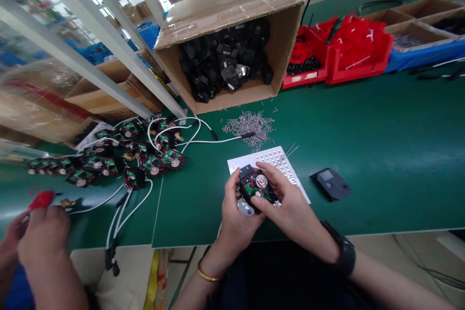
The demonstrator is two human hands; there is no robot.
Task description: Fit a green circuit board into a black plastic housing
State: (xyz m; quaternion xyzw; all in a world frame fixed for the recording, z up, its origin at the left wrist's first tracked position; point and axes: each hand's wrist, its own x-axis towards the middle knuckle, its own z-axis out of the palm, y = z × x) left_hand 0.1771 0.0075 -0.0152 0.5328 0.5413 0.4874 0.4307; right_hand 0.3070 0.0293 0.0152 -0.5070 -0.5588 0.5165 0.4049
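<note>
Between my two hands is a black housing (258,185) with a green circuit board, red wires and round silver parts facing up. My left hand (236,215) wraps its left and lower side. My right hand (285,198) grips the right side, its thumb over the board and its fingers at the top edge. Beneath and behind lies a white sheet (286,167) with rows of small silver pieces and thin metal rods. A black cover (331,184) rests on the green table to the right. Farther back is a pile of small screws (254,126) with a cable end on it.
Behind the screws, a cardboard box (232,101) holds black housings. Red bins (359,75) stand back right, beside divided trays. Wired circuit assemblies (152,164) and white cables spread at left. Another person's hands (43,227) hold a red object at far left.
</note>
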